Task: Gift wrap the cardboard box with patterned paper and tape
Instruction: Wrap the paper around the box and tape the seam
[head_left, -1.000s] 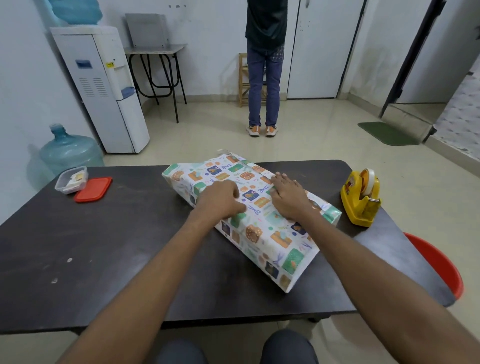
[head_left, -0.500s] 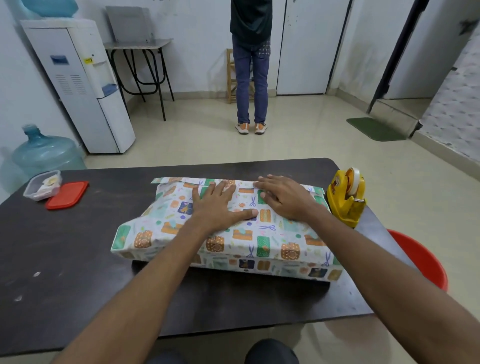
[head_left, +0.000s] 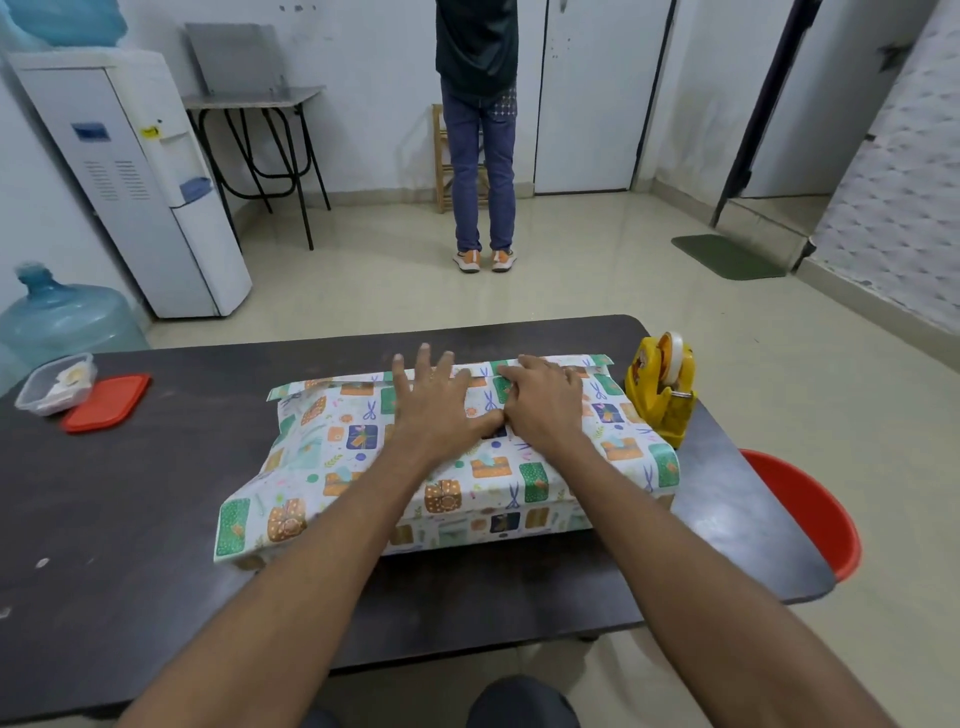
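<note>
Head view shows the left hand flat and open, fingers spread, pressing down on the patterned paper. The right hand lies just beside it, thumbs touching. Its fingers bend at the far fold, and I cannot tell if they pinch or only press.

1 second ago the cardboard box lay slanted on the table. Now it has been turned, so its long side faces the person. Both hands have slid up to the far edge, where a paper flap sticks out. I think this means the long seam is being smoothed and is ready for tape. The left end looks loose and not yet folded.

The box sits in the middle of the table, all covered in paper, just beside the yellow tape dispenser.

Count: 2 hands, 1 box, 1 tape dispenser, 1 clear plastic tub, 1 red lid, 1 red bucket, 1 water jug, 1 water cooler, and 1 person standing.
</note>
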